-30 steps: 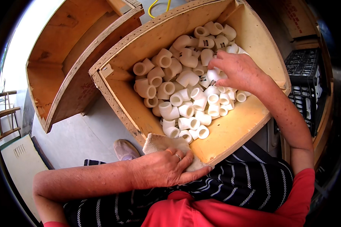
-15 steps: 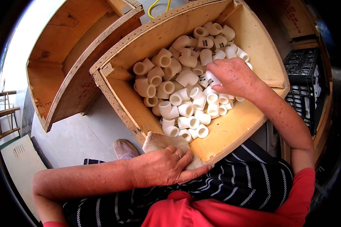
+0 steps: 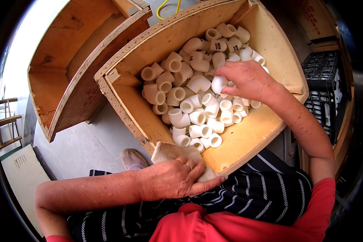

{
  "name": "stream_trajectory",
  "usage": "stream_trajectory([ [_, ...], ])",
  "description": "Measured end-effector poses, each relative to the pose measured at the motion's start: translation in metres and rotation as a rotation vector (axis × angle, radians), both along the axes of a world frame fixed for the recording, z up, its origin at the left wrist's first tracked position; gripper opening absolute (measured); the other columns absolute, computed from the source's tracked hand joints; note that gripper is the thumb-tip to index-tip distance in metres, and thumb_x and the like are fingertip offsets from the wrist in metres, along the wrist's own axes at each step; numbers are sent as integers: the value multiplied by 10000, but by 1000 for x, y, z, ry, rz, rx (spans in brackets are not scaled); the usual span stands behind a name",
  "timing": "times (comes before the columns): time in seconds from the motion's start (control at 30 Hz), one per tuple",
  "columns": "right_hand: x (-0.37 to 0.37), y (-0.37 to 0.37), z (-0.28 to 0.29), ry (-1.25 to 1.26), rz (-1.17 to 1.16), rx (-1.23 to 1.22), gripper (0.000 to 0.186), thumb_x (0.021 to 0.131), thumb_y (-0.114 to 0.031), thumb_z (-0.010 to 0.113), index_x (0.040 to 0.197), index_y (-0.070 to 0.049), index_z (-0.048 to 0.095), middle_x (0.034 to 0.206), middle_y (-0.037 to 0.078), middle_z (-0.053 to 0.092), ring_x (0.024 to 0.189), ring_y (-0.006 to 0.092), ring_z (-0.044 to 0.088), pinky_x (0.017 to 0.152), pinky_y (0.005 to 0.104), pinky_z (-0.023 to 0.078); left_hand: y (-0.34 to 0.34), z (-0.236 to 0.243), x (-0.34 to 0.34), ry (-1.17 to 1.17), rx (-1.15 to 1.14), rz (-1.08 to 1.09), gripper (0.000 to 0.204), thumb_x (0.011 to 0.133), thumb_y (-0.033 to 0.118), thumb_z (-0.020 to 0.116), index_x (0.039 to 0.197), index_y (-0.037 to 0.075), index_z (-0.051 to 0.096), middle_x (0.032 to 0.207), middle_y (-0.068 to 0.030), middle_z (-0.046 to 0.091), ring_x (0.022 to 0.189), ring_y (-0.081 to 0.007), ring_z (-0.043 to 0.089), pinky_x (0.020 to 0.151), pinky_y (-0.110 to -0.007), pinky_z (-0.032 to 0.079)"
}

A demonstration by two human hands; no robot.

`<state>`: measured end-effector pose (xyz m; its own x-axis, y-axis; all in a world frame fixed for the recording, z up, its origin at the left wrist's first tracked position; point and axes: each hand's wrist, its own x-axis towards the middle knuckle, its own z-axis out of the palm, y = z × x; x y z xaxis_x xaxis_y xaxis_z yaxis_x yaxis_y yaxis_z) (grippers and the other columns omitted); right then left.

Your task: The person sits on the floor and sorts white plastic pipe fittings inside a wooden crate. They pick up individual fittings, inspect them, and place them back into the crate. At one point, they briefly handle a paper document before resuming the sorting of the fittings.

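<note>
A wooden crate (image 3: 246, 141) in front of me holds several white plastic pipe fittings (image 3: 189, 92), elbows and couplings in a loose heap. My right hand (image 3: 248, 80) reaches into the heap and its fingers close around one white fitting (image 3: 219, 83) near the middle. My left hand (image 3: 177, 177) rests palm down on a beige cloth (image 3: 169, 151) that lies over the crate's near edge, above my striped lap. The fingers press the cloth flat.
A second, empty wooden crate (image 3: 72, 60) stands to the left. A black plastic crate (image 3: 324, 92) sits at the right. A shoe (image 3: 133, 159) shows on the grey floor below the crates. A yellow cable (image 3: 167, 8) lies at the top.
My right hand has moved left across the heap and closed on a white fitting. My left hand stays on the cloth.
</note>
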<state>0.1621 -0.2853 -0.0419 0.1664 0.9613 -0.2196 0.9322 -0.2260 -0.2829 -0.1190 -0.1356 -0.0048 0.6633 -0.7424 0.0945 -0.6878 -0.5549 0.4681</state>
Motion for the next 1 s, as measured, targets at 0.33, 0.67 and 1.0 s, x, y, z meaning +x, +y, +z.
stream_trajectory([
  [0.33,-2,5,-2,70,-26,-71,341,849,-283,766,1084,-73,634,956,101,717,938,307,695,803,445,547,0,0,0,-10,15,-10,665,923,123,471,1562,50,300,979,-169,628,777,-227,665,642,-326,521],
  [0.67,16,5,27,111,-188,-96,326,861,-284,734,1122,-97,676,909,86,715,869,280,691,764,420,540,0,4,1,-20,88,-2,685,896,151,490,1569,178,361,1135,-157,658,814,-168,660,649,-240,504],
  [1.0,46,-34,50,87,-369,-153,278,855,-282,725,1036,-72,709,876,87,699,846,273,672,767,399,529,1,3,1,-13,57,0,669,916,141,488,1570,158,344,1051,-139,636,768,-163,649,617,-249,494],
])
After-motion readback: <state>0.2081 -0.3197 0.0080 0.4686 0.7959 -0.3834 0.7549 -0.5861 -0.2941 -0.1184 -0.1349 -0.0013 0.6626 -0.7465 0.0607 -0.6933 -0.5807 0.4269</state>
